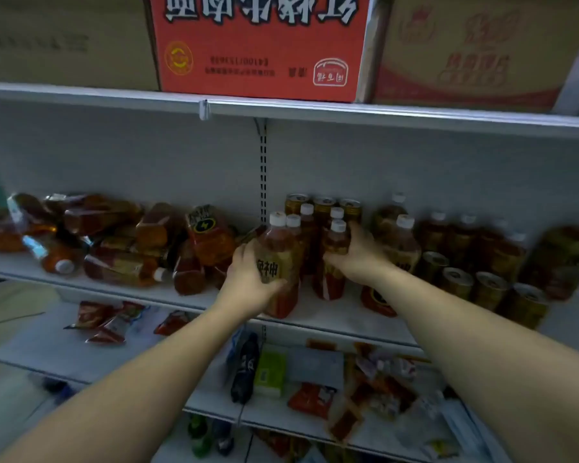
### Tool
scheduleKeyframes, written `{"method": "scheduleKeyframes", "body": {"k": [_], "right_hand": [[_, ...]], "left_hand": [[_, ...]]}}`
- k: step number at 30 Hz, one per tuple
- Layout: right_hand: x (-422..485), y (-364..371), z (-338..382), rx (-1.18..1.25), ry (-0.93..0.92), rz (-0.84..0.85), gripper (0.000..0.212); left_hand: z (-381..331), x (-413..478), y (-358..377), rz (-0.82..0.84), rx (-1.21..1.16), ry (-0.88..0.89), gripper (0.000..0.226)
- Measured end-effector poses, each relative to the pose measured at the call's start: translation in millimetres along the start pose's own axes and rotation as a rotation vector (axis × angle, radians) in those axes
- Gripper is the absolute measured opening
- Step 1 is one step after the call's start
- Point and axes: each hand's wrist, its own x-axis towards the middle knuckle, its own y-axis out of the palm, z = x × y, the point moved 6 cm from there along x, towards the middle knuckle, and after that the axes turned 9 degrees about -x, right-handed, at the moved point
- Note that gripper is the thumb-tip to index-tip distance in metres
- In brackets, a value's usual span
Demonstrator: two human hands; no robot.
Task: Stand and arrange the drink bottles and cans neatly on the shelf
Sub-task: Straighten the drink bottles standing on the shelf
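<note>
1. The left hand point(248, 279) grips a white-capped bottle point(279, 259) of amber drink. Its fingers point(270, 285) are clamped round the label, and the bottle stands upright at the front of the middle shelf point(181, 297).
2. The right hand point(360, 259) holds a second bottle point(335, 240) just to the right, with fingers curled round its shoulder. This one is also upright on the shelf.
3. Behind and between the two stand more capped bottles, and behind those a row of gold cans point(325, 203) lines the back wall.
4. Left of the hands, a heap of fallen bottles point(114, 248) lies on its sides (some overlapping).
5. To the right are standing bottles point(462, 238), with more cans point(488, 289) in front of them near the shelf edge.
6. A red box point(261, 51) sits on the shelf above.
7. Snack packets point(107, 324) lie on the shelf below.
</note>
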Motion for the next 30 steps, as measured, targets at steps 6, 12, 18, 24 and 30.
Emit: {"method": "scheduleKeyframes", "body": {"k": [6, 12, 18, 24, 30], "right_hand": [[34, 49, -22, 0.061, 0.111, -0.045, 0.095], [20, 33, -12, 0.21, 0.175, -0.141, 0.091], [28, 54, -25, 0.222, 0.178, -0.053, 0.089], [7, 52, -26, 0.245, 0.044, -0.02, 0.085], [-40, 37, -32, 0.354, 0.003, -0.063, 0.075]], "left_hand": [[15, 31, 21, -0.059, -0.1, 0.006, 0.108], [30, 29, 39, -0.077, -0.178, -0.069, 0.118], [25, 26, 43, -0.16, -0.166, -0.119, 0.115], [21, 9, 46, -0.217, -0.227, -0.129, 0.114], [16, -5, 56, -0.154, -0.291, -0.092, 0.114]]}}
